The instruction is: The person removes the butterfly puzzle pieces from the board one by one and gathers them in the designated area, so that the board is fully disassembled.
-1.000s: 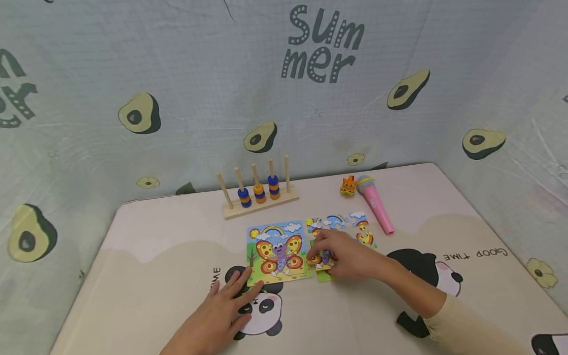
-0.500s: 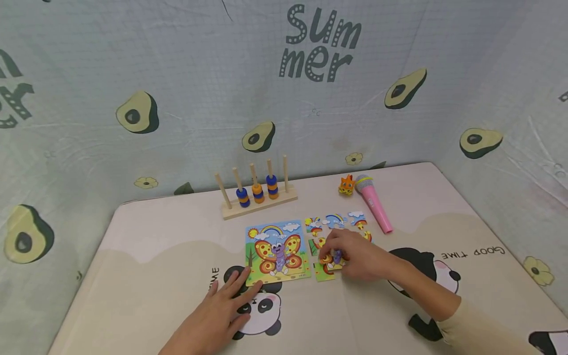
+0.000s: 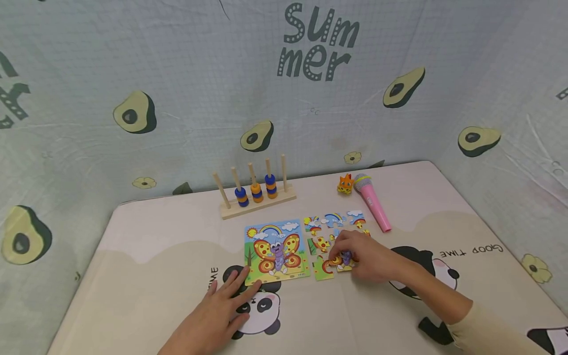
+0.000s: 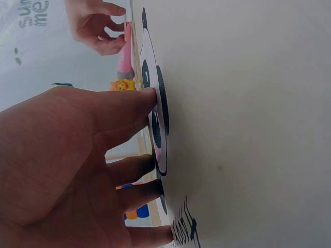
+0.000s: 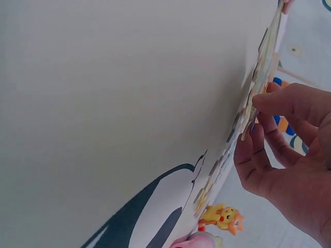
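My right hand (image 3: 370,256) pinches a jigsaw piece (image 3: 345,259) with a purple butterfly body on it, low over the table. In the right wrist view the thumb and fingers close on its edge. Laid out around it are several other pieces, among them a green corner piece (image 3: 323,269) and a rainbow piece (image 3: 334,220). Left of them lies a square butterfly picture board (image 3: 277,254). With fingers spread, my left hand (image 3: 213,315) rests on the table, fingertips at the board's lower left corner. Part of the loose pieces is hidden under my right hand.
A wooden peg stand (image 3: 259,201) with blue and orange rings stands behind the board. At the back right are a small orange toy figure (image 3: 345,184) and a pink microphone (image 3: 375,204). A printed cloth wall rises behind the table (image 3: 151,276).
My right hand has shifted right with the butterfly body piece, away from the board, uncovering the green corner piece and a wing piece. The left hand stays where it was.
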### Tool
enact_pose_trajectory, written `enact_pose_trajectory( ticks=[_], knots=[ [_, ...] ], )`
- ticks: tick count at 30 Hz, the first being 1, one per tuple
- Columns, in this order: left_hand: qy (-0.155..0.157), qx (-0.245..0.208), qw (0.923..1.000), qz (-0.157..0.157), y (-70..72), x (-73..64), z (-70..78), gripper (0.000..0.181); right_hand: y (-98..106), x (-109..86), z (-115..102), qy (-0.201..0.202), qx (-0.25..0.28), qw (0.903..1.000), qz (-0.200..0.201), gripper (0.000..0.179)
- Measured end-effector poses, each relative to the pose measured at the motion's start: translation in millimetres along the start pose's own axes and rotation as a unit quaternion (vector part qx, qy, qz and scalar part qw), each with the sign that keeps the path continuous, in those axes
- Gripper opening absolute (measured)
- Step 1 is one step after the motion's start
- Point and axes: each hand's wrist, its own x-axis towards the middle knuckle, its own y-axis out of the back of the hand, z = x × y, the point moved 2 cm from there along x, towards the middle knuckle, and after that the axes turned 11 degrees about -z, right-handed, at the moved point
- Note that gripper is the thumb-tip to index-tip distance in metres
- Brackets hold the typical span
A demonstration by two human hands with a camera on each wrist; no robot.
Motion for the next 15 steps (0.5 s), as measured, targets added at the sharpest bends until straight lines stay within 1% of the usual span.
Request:
enact_pose_trajectory(
  ticks=[6,15],
  knots=[
    [-0.002,0.001,1.0,0.001,0.4,-0.5,-0.5,0.061,-2.8,-2.0,5.7,-0.001,-0.004,1.0,-0.006,0.058],
    [-0.009,0.0,1.0,-0.002,0.8,-0.1,-1.3,0.061,-4.8,-3.6,4.6,-0.006,-0.005,0.9999,-0.008,0.058]
  ],
)
